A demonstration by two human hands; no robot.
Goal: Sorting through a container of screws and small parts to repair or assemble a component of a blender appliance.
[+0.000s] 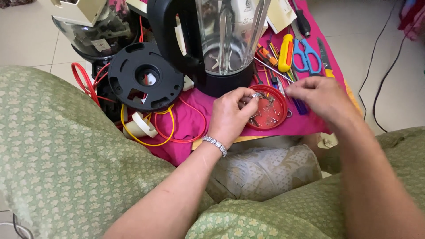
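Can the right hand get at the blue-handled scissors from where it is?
Probably yes. The right hand hovers just below the blue-handled scissors, which lie uncovered on the pink cloth; nothing lies between them, though a yellow-handled tool sits close beside.

A low table (350,95) covered by a magenta cloth (195,110) carries a blender jar (221,44) at centre, a black round base plate (145,76) toward its left edge, a red lid (268,113) at the near edge, and blue scissors (307,55) near the right edge.
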